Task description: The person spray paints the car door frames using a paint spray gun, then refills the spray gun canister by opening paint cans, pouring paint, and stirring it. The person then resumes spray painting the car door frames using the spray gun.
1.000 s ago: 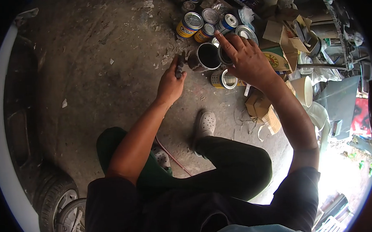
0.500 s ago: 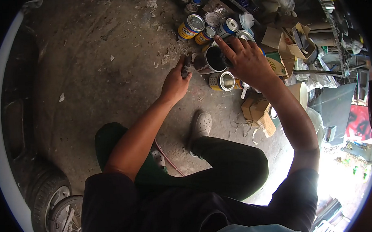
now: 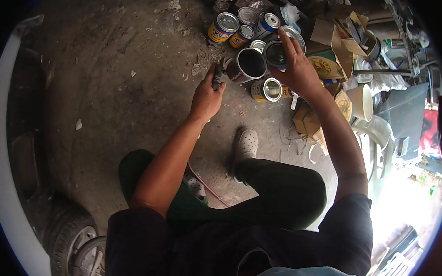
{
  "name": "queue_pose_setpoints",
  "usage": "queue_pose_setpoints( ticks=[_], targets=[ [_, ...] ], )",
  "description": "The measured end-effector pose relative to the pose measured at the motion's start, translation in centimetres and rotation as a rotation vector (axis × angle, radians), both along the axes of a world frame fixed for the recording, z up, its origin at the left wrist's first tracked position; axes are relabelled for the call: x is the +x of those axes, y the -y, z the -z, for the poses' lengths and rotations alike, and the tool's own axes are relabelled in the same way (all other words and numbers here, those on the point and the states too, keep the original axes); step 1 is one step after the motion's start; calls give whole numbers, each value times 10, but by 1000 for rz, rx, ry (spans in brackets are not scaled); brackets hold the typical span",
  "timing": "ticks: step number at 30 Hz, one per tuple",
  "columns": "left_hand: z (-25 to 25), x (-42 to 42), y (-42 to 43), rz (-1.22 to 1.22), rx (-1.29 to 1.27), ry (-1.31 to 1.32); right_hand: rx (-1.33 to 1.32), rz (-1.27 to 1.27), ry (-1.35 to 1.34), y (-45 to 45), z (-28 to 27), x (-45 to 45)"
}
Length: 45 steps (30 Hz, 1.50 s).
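My left hand is wrapped round a dark handle, which joins the side of a dark cup with dark contents. Just right of the cup stands a can with dark contents. My right hand is at that can's right side, its fingers stretched out and apart along the rim. Whether the fingers touch the rim is hard to tell. Below the cup is an open can with a pale inside.
Closed paint cans stand beyond the cup. A cardboard box and a cream bucket are at the right. A hose lies by my shoes. A wheel is at the lower left.
My right hand has moved off the top of the dark-filled can to its right side, and the fingers have spread. The can's opening now shows. My left hand keeps its hold on the handle.
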<state>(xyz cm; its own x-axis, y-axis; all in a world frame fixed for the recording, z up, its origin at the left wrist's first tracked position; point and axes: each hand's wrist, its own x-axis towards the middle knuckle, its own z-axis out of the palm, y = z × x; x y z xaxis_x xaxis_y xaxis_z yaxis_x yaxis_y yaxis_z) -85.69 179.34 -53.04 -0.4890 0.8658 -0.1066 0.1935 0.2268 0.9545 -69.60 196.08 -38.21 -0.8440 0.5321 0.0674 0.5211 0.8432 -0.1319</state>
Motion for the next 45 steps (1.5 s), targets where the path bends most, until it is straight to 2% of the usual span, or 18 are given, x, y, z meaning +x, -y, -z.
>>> queue_pose_setpoints(
  ticks=[4,10,14,16,18,24,25,26,27,29,30,33,36,38,39,41,44,45],
  targets=[
    [14,-7,5,-9,50,-36,-143,186,-398,-26,81,13],
    [10,-14,16,-24,-119,225,-301,401,-127,-33,200,2],
    [3,-12,18,-20,-251,126,-342,402,-120,-39,252,4],
    [-6,-4,16,-12,-251,147,-320,404,-107,-31,245,11],
    [13,-8,13,26,-189,136,-30,442,-115,-18,246,15],
    [20,-2,4,30,-305,170,-304,722,-51,-27,148,89],
    [28,-2,2,24,-284,185,-103,714,-304,-30,150,123],
    [32,-2,-2,10,-258,201,-57,736,-301,-53,161,161],
    [29,1,-4,-3,-258,194,-81,898,-241,-45,122,179],
    [20,9,-8,-14,-206,223,120,943,-419,-60,147,238],
    [21,9,-8,-16,-210,219,35,1079,-438,-53,138,244],
    [26,10,-11,-5,-253,208,40,1040,-351,-52,188,271],
    [25,11,-10,41,-241,184,-228,724,-18,-51,256,280],
    [30,6,-11,105,-343,139,-1078,1233,-505,-34,245,240],
    [31,9,-12,100,-341,140,-1077,1228,-503,-28,245,238],
    [37,15,-11,52,-255,84,-1133,1223,-1038,-21,249,229],
    [41,19,-10,81,-166,102,-810,1103,-884,-26,186,232],
    [74,7,-6,139,-151,-23,-718,1001,-928,-28,173,236]
  ],
)
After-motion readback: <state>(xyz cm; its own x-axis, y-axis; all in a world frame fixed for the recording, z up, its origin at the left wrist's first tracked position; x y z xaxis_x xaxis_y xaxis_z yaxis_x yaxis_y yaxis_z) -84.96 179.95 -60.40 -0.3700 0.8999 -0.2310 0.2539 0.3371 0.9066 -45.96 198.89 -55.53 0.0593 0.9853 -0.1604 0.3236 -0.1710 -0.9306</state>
